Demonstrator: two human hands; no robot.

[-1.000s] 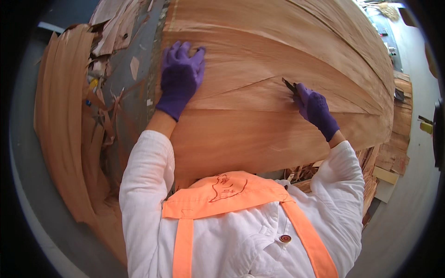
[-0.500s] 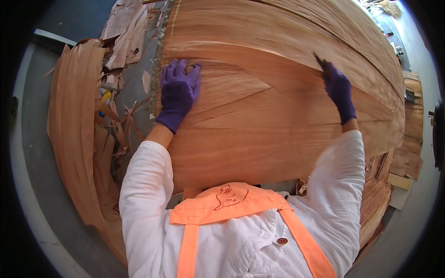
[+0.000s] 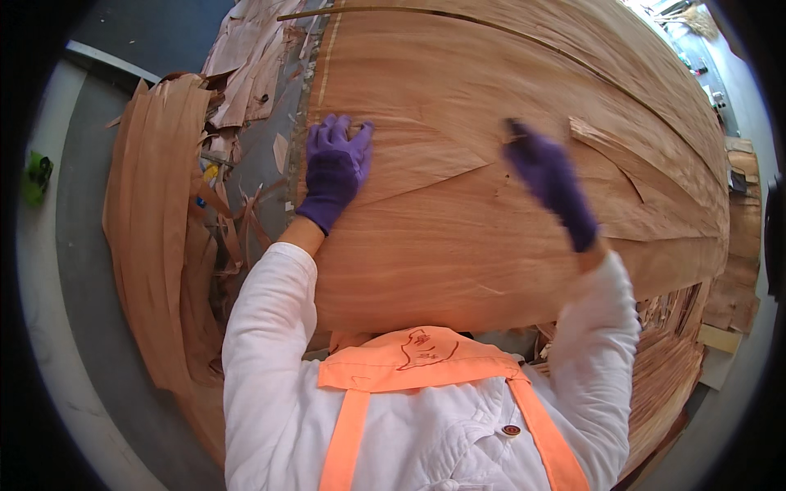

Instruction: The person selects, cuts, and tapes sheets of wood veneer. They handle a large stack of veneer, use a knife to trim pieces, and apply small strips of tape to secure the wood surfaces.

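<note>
Wide sheets of reddish-brown wood veneer lie in front of me with overlapping, angled edges. My left hand, in a purple glove, rests flat near the sheets' left edge, fingers stretched out on the wood. Over the middle is my right hand, also gloved in purple and smeared by motion. Its fingers are closed around a slim dark tool whose exact kind is too blurred to make out. To the right of that hand lies a loose veneer strip with a ragged end.
A long thin wooden rod crosses the far part of the sheets. Bent veneer offcuts pile up at the left, with torn scraps behind them. More veneer pieces are stacked at the lower right.
My right hand has swept left and slightly nearer, with the dark tool in it. The long curved veneer edge between my hands is gone; a strip end now shows at right. My left hand stays on the wood.
</note>
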